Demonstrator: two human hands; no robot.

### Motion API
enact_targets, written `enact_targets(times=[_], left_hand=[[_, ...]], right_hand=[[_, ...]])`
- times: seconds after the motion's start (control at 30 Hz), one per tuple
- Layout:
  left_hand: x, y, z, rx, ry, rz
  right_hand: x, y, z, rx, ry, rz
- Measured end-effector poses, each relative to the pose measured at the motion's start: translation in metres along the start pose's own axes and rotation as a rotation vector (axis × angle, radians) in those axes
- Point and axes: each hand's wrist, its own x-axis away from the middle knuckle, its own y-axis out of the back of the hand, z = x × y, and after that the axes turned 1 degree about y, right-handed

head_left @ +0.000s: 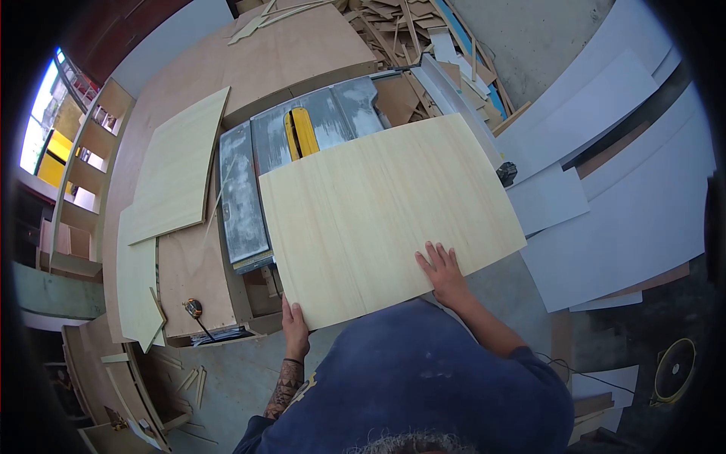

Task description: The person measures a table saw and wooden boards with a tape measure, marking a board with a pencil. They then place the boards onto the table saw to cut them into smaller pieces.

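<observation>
A large pale plywood panel lies across a metal-topped table saw, its near edge close to my body. My left hand grips the panel's near left corner, with fingers against the edge. My right hand rests on top near the front edge, fingers spread and palm down. Just beyond the panel's far edge the yellow insert plate of the saw shows. Whatever lies beneath the panel is hidden.
At left, pale boards lie on the wooden worktop, near a tape measure. White sheets are stacked at right. Wood offcuts pile up behind the saw. A cable runs across the floor at lower right.
</observation>
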Motion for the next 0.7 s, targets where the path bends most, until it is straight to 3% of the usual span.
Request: enact_targets(times=[0.7], left_hand=[[-0.041,-0.002,-0.002,0.022,0.022,-0.034]], right_hand=[[-0.039,0.001,-0.007,-0.012,-0.007,-0.004]])
